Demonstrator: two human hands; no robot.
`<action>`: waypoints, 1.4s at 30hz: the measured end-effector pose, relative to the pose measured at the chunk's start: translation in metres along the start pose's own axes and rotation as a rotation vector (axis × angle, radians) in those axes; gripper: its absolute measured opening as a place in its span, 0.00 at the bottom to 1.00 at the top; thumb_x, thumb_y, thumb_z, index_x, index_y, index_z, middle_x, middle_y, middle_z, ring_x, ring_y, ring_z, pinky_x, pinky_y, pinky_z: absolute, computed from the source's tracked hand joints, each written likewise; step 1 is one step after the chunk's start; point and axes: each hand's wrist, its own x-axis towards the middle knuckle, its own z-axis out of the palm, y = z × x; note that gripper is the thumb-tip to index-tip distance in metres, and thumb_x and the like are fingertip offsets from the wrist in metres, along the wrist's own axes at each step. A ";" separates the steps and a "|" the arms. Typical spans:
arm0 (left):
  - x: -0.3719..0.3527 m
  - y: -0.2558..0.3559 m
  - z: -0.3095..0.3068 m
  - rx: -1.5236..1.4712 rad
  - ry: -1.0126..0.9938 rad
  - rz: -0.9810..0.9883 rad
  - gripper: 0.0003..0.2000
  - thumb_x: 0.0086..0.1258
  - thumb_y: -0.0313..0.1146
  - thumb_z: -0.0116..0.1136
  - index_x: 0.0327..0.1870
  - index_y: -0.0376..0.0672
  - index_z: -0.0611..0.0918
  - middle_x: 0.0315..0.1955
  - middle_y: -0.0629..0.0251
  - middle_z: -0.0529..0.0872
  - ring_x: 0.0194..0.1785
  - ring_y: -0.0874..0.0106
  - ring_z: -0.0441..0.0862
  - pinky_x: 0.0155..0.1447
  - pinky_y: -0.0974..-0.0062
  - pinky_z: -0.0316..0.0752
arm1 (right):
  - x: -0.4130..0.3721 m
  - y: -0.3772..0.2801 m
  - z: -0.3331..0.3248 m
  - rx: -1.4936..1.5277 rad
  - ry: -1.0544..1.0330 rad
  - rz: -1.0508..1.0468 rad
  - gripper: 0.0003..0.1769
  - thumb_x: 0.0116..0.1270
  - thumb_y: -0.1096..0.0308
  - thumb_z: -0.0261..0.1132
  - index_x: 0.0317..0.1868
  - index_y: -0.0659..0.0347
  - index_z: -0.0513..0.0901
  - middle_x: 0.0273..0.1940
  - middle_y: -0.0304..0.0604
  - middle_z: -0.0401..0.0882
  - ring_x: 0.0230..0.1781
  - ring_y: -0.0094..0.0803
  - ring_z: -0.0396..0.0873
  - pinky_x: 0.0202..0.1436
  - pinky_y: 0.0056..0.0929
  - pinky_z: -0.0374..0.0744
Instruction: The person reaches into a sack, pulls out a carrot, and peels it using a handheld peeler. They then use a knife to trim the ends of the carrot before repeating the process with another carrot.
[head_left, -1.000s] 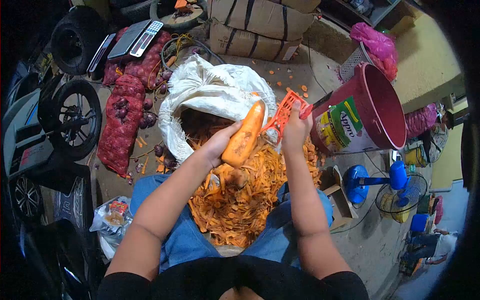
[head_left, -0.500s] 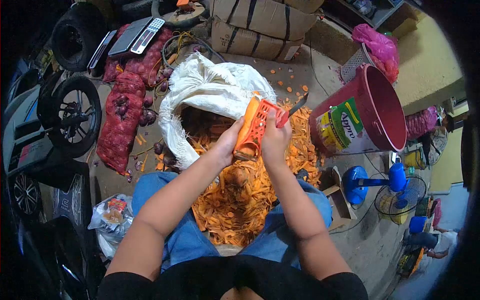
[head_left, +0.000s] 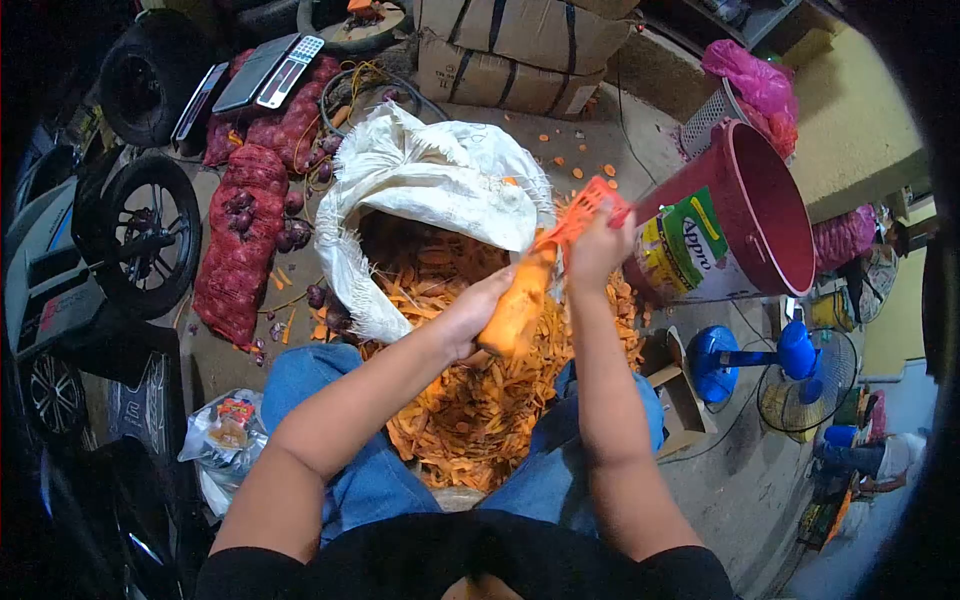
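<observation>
In the head view my left hand (head_left: 476, 314) is wrapped round the lower part of a thick, bright orange carrot (head_left: 520, 300), which slants up to the right. My right hand (head_left: 602, 248) grips an orange peeler (head_left: 583, 208) with a perforated plastic body, blurred by motion. The peeler's body is at the carrot's upper end. Beneath both hands spreads a heap of carrot peelings (head_left: 440, 420), between my knees. A white woven sack (head_left: 440, 185) with its mouth rolled open lies just beyond, with more orange pieces at its opening.
A tilted dark red bucket (head_left: 735, 160) stands to the right, near a blue fan (head_left: 795, 350). Red mesh bags of onions (head_left: 240, 240) and scales (head_left: 270, 75) are on the left, beside a motorcycle wheel (head_left: 150, 225). Cardboard boxes (head_left: 510, 75) stand at the back. Another person (head_left: 880, 460) shows far right.
The peeler has moved right and up along the carrot, with my right hand. My left hand and the carrot have come lower and nearer to me.
</observation>
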 end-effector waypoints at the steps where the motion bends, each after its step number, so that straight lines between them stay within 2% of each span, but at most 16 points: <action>1: -0.001 -0.004 -0.001 0.002 -0.001 -0.003 0.19 0.66 0.43 0.32 0.51 0.42 0.65 0.40 0.65 0.74 0.38 0.76 0.74 0.42 0.76 0.71 | 0.014 0.009 -0.004 -0.147 0.165 -0.118 0.10 0.60 0.67 0.50 0.27 0.66 0.68 0.20 0.37 0.67 0.20 0.24 0.64 0.25 0.24 0.65; 2: -0.001 -0.010 -0.002 0.089 -0.115 0.012 0.19 0.66 0.43 0.32 0.52 0.42 0.64 0.42 0.64 0.72 0.41 0.76 0.73 0.44 0.76 0.70 | 0.024 0.016 -0.009 -0.294 0.330 -0.234 0.11 0.60 0.66 0.51 0.27 0.66 0.68 0.20 0.37 0.66 0.19 0.25 0.63 0.25 0.25 0.64; 3: -0.003 -0.014 -0.003 0.174 -0.229 0.024 0.19 0.66 0.42 0.32 0.54 0.42 0.62 0.44 0.63 0.71 0.43 0.76 0.71 0.46 0.76 0.68 | 0.032 0.020 -0.015 -0.296 0.334 -0.229 0.11 0.60 0.66 0.51 0.27 0.66 0.68 0.20 0.37 0.66 0.19 0.25 0.63 0.25 0.25 0.64; 5: -0.011 -0.008 0.001 0.327 -0.215 0.022 0.19 0.66 0.41 0.30 0.56 0.42 0.60 0.47 0.63 0.69 0.47 0.77 0.68 0.50 0.77 0.65 | 0.042 0.026 -0.026 -0.055 0.349 0.178 0.12 0.60 0.65 0.51 0.26 0.67 0.68 0.21 0.38 0.66 0.19 0.26 0.63 0.25 0.26 0.64; 7: -0.001 -0.003 -0.009 0.210 -0.178 0.103 0.18 0.66 0.38 0.30 0.55 0.43 0.61 0.37 0.67 0.73 0.34 0.79 0.72 0.36 0.79 0.71 | 0.041 0.023 -0.026 -0.060 0.353 0.148 0.13 0.60 0.64 0.52 0.26 0.67 0.68 0.22 0.39 0.67 0.21 0.25 0.63 0.26 0.25 0.64; 8: -0.008 0.011 -0.003 0.172 -0.054 0.103 0.17 0.66 0.39 0.30 0.54 0.43 0.62 0.36 0.67 0.73 0.34 0.79 0.72 0.36 0.78 0.71 | 0.037 0.018 -0.023 0.039 0.290 0.156 0.12 0.60 0.64 0.51 0.26 0.67 0.68 0.22 0.38 0.68 0.21 0.24 0.63 0.26 0.25 0.64; 10: 0.007 0.011 -0.022 0.111 0.007 0.125 0.17 0.66 0.39 0.29 0.53 0.43 0.62 0.36 0.66 0.73 0.34 0.78 0.73 0.37 0.78 0.71 | 0.022 0.005 -0.014 0.144 0.217 0.164 0.12 0.60 0.64 0.51 0.26 0.66 0.68 0.23 0.38 0.68 0.21 0.23 0.63 0.25 0.25 0.64; 13: 0.010 0.021 -0.027 0.022 0.048 0.149 0.17 0.67 0.40 0.29 0.54 0.44 0.62 0.36 0.65 0.74 0.34 0.77 0.73 0.39 0.79 0.71 | -0.007 -0.012 -0.003 0.163 -0.091 0.191 0.12 0.60 0.65 0.51 0.27 0.66 0.68 0.23 0.37 0.68 0.22 0.21 0.63 0.25 0.23 0.64; 15: 0.008 0.025 -0.029 -0.034 0.054 0.157 0.18 0.67 0.40 0.29 0.54 0.44 0.62 0.37 0.65 0.74 0.34 0.76 0.74 0.40 0.79 0.70 | -0.019 -0.017 0.003 0.029 -0.202 -0.064 0.11 0.61 0.65 0.50 0.26 0.65 0.67 0.21 0.34 0.66 0.21 0.19 0.61 0.24 0.21 0.62; 16: 0.005 0.029 -0.029 -0.027 0.022 0.190 0.18 0.66 0.41 0.30 0.52 0.43 0.63 0.36 0.64 0.75 0.35 0.75 0.75 0.39 0.77 0.72 | -0.017 -0.012 0.005 0.117 -0.217 0.054 0.11 0.61 0.65 0.49 0.29 0.65 0.69 0.23 0.33 0.65 0.24 0.18 0.61 0.27 0.19 0.63; 21: -0.003 0.041 -0.025 -0.104 0.087 0.154 0.18 0.65 0.44 0.33 0.45 0.39 0.68 0.31 0.62 0.77 0.29 0.72 0.77 0.30 0.76 0.74 | -0.008 -0.010 -0.006 0.085 -0.209 0.067 0.11 0.62 0.64 0.49 0.31 0.65 0.69 0.23 0.32 0.65 0.23 0.19 0.61 0.28 0.19 0.63; 24: 0.001 0.037 -0.033 -0.084 0.067 0.140 0.18 0.65 0.44 0.34 0.44 0.39 0.68 0.30 0.62 0.77 0.29 0.72 0.77 0.31 0.77 0.74 | -0.009 -0.005 -0.003 0.130 -0.172 0.037 0.11 0.62 0.64 0.50 0.31 0.65 0.70 0.23 0.31 0.65 0.23 0.18 0.61 0.28 0.19 0.63; 30: 0.014 0.026 -0.038 -0.194 0.048 0.086 0.18 0.65 0.43 0.33 0.47 0.39 0.68 0.35 0.62 0.77 0.35 0.72 0.76 0.40 0.75 0.73 | -0.029 -0.007 0.011 0.309 -0.254 0.324 0.12 0.61 0.64 0.49 0.31 0.65 0.70 0.22 0.36 0.68 0.23 0.20 0.65 0.27 0.20 0.66; 33: 0.012 0.026 -0.028 -0.195 0.107 0.051 0.18 0.65 0.42 0.32 0.48 0.39 0.68 0.37 0.63 0.77 0.38 0.73 0.76 0.43 0.74 0.72 | -0.040 -0.008 0.013 0.023 -0.315 0.180 0.12 0.61 0.63 0.50 0.31 0.66 0.70 0.24 0.38 0.70 0.25 0.23 0.66 0.30 0.23 0.67; 37: 0.018 0.017 -0.026 -0.231 0.113 0.090 0.17 0.66 0.41 0.32 0.46 0.39 0.69 0.37 0.63 0.77 0.38 0.74 0.76 0.42 0.75 0.72 | -0.051 -0.008 0.018 0.190 -0.325 0.140 0.13 0.60 0.62 0.51 0.30 0.66 0.71 0.25 0.41 0.70 0.26 0.26 0.67 0.32 0.25 0.67; 42: 0.018 0.010 -0.020 -0.172 0.050 0.255 0.17 0.67 0.39 0.30 0.49 0.41 0.67 0.42 0.63 0.74 0.41 0.75 0.74 0.43 0.77 0.71 | -0.050 -0.007 0.014 -0.046 -0.263 0.043 0.12 0.60 0.64 0.50 0.30 0.66 0.70 0.23 0.44 0.71 0.23 0.28 0.68 0.29 0.28 0.67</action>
